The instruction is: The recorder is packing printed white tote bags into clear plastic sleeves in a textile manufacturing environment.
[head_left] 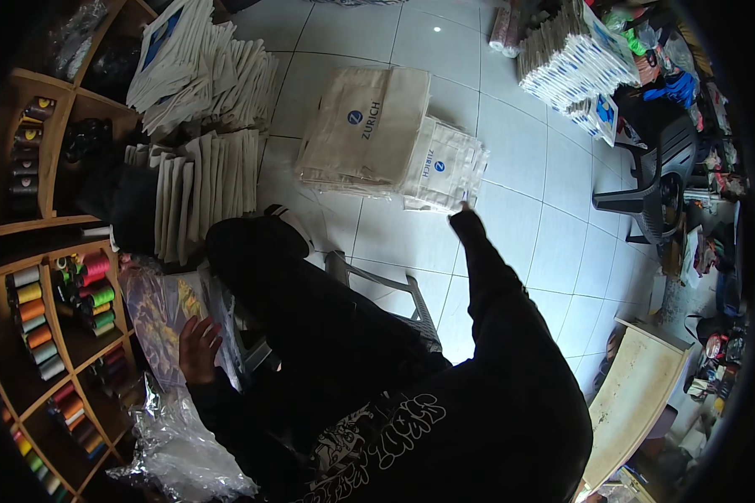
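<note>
On the tiled floor ahead lies a large stack of flat cream cloth bags (pixel 331 147) with a blue print, seemingly under clear plastic. A smaller stack of similar bags (pixel 457 147) lies against its right side. My right arm reaches forward, and my right hand (pixel 464 212) is at the near edge of the smaller stack; the sleeve hides most of its fingers, so its grip is unclear. My left hand (pixel 200 348) is raised at the left, empty with fingers apart, beside a plastic-wrapped purple and yellow package (pixel 155 314).
Wooden shelves (pixel 59 243) with colourful thread spools (pixel 33 323) line the left. Piles of folded cream bags (pixel 214 180) stand before them. Crumpled clear plastic (pixel 184 448) lies lower left. Another bag stack (pixel 566 63), a black chair (pixel 646 189) and a wooden table (pixel 633 390) occupy the right.
</note>
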The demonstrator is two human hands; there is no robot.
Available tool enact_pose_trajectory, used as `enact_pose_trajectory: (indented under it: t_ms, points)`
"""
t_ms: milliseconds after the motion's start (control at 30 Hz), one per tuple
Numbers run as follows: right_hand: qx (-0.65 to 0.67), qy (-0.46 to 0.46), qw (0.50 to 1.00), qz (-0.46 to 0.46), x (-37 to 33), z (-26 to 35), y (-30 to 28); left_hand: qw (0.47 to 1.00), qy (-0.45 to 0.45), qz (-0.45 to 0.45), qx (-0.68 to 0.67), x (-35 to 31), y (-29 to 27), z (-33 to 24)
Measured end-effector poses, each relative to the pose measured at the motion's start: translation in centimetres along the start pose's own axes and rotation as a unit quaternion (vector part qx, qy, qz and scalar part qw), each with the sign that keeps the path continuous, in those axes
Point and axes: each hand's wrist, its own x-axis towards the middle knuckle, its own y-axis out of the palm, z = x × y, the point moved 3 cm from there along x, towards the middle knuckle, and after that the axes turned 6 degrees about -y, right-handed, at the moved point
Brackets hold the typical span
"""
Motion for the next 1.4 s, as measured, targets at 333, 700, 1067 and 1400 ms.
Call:
enact_pose_trajectory:
  t_ms: [333, 700, 1067, 1400]
  points:
    - [0.317, -0.131, 0.910, 0.233, -8.0, 19.6, -0.8, 0.987, -0.010, -0.153, -0.039, -4.2, -4.3, 3.8]
    - [0.443, -0.389, 0.804, 0.073, -6.0, 43.3, -20.5, 0.446, 0.186, -0.562, 0.672, -6.2, -9.8, 12.0]
    - [0.096, -0.413, 0.896, 0.131, -7.1, 47.6, -17.2, 0.612, -0.105, -0.545, 0.564, -7.6, -2.5, 8.0]
    - [0.220, -0.398, 0.882, 0.124, -4.1, 47.2, -15.8, 0.641, -0.104, -0.532, 0.543, -7.3, -2.6, 7.9]
